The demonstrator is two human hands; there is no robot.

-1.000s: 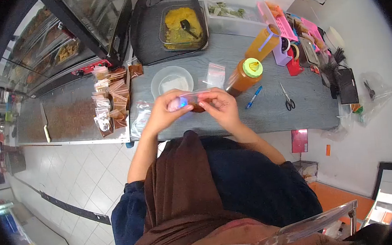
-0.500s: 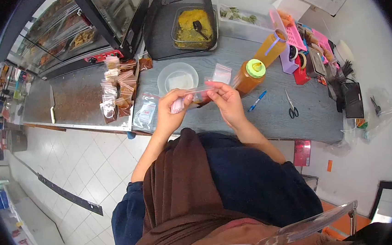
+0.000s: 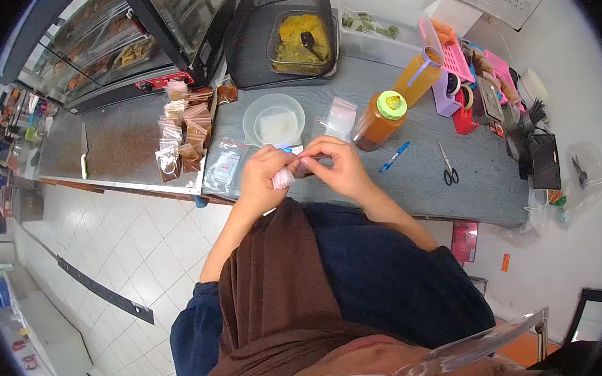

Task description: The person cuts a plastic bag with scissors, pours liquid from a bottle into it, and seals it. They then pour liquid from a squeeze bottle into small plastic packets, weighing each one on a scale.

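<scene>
My left hand (image 3: 261, 177) is closed, with a folded bunch of small clear zip bags (image 3: 282, 179) with pink stripes sticking out below its fingers. Fingertips of my right hand (image 3: 342, 169) pinch close against the left ones, at the top edge of a small zip bag (image 3: 302, 167) with something dark in it. Most of that bag is hidden by the fingers. Just beyond the hands sits a round translucent plastic bowl (image 3: 296, 110) with something pale inside. Right of it lie flat empty-looking zip bags (image 3: 341, 116), near a squeeze bottle (image 3: 379, 124) of orange-brown sauce.
Filled sauce packets (image 3: 187, 137) are heaped at left, near a knife (image 3: 84, 152) and a glass food warmer (image 3: 128, 53). A glass dish (image 3: 284, 65) of yellow food stands behind. A taller bottle (image 3: 423, 72), blue pen (image 3: 395, 156) and scissors (image 3: 447, 164) are at right.
My hands have come closer together, the right one moving left. The bag edge that was stretched between them is now pinched up between the fingertips.
</scene>
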